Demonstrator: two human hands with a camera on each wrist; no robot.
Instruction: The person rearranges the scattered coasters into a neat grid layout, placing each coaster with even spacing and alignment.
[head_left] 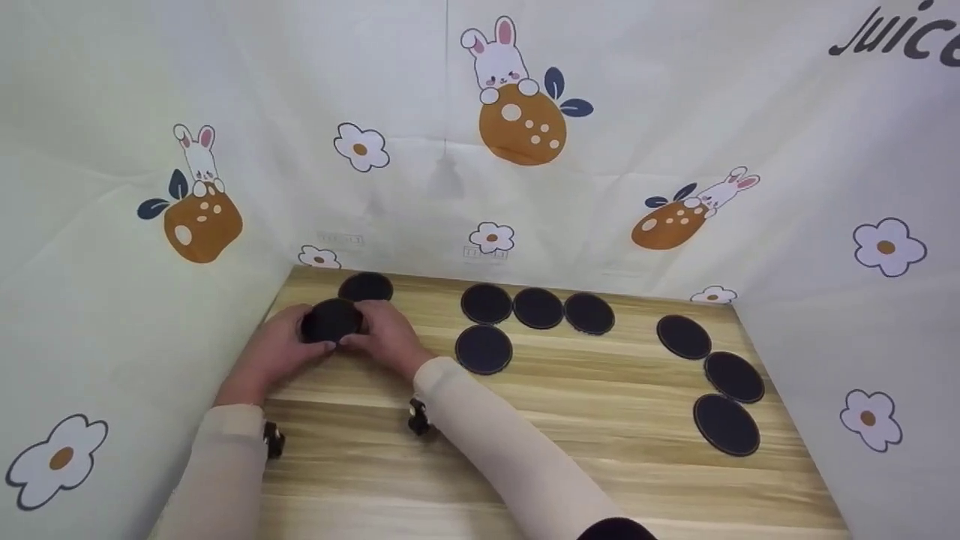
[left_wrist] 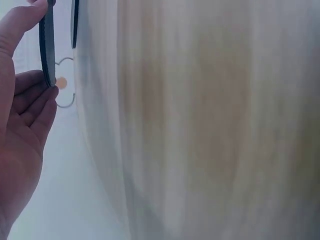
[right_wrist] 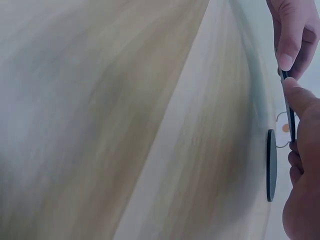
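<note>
Both hands hold one black round coaster (head_left: 330, 321) above the left part of the table. My left hand (head_left: 277, 349) grips its left edge, with the thumb at the near rim. From the other side, my right hand (head_left: 391, 339) pinches the right edge, and the two thumbs nearly meet. Just behind lies another black coaster (head_left: 366, 286) on the wood, partly covered by the right hand. Edge-on in the left wrist view, the held coaster (left_wrist: 47, 50) sits between thumb and fingers. The right wrist view has it (right_wrist: 290, 117) raised off the table, near a flat-lying coaster (right_wrist: 271, 165).
Several coasters lie on the wooden table (head_left: 600, 465): a group at the back middle (head_left: 538, 308) with one coaster (head_left: 484, 349) in front, and three at the right (head_left: 734, 376). Pale printed cloth walls (head_left: 420, 90) close off the back and both sides.
</note>
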